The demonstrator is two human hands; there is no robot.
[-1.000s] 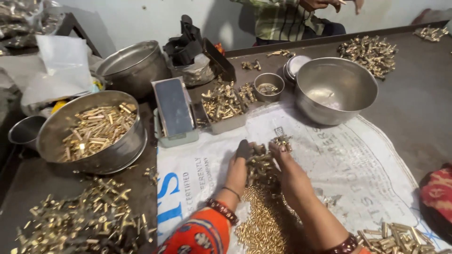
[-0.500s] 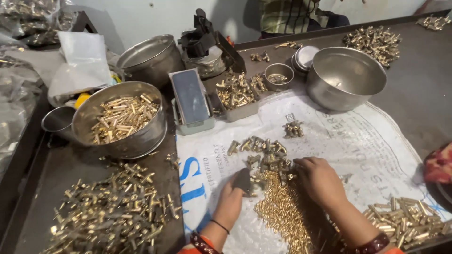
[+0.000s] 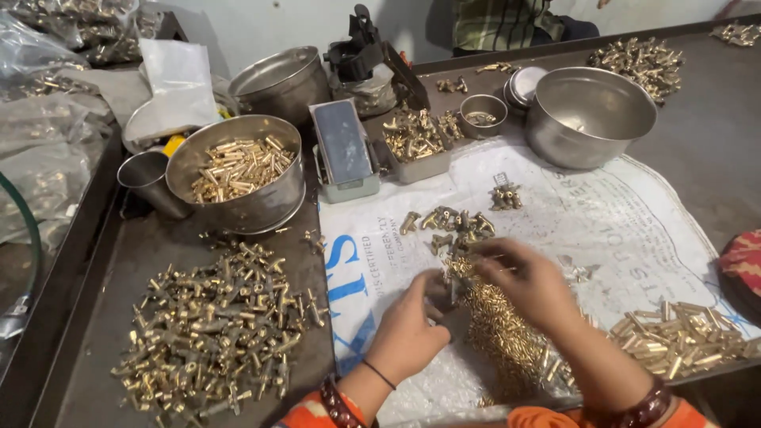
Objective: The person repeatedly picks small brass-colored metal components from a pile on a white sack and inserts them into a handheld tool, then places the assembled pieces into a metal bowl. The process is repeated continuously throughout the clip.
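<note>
The table (image 3: 713, 150) was dark metal, and a white printed sack (image 3: 634, 230) lay spread over its middle under my hands. Beyond the sack stood an empty steel bowl (image 3: 590, 115); to my left a second bowl (image 3: 238, 170) held brass tubes, with a heap of brass fittings (image 3: 214, 333) loose on the table before it. A stream of small brass parts (image 3: 499, 333) ran down the sack between my wrists. My left hand (image 3: 408, 325) pinched a small dark piece at the top of that stream, fingers curled round it. My right hand (image 3: 527, 281) rested on the parts, fingers bent; whether it held one, I could not tell.
</note>
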